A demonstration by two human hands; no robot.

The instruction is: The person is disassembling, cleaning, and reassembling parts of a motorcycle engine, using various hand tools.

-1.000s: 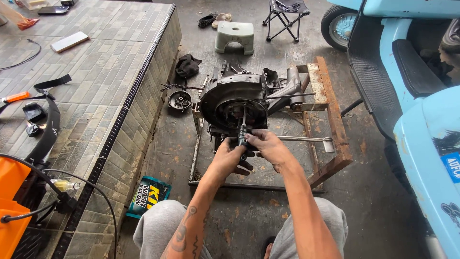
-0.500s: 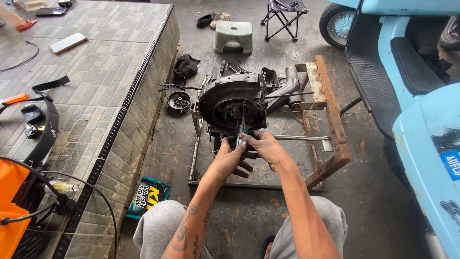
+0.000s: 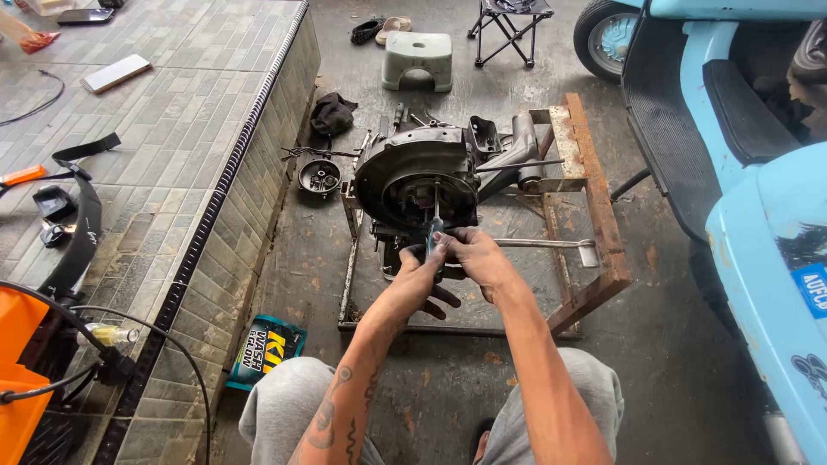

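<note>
Since half a second ago we see little change: both hands have stayed at the engine's near side, the screwdriver point(image 3: 435, 226) standing a touch more upright. Our left hand point(image 3: 419, 274) is closed in a full grip around the screwdriver's handle; our right hand point(image 3: 475, 258) pinches it just beside, fingers curled shut on it. The shaft points into the round open housing of the dark, greasy engine point(image 3: 422, 176), which sits on a rusty metal frame point(image 3: 594, 215) on the concrete floor, left of a pale blue scooter point(image 3: 758, 172).
</note>
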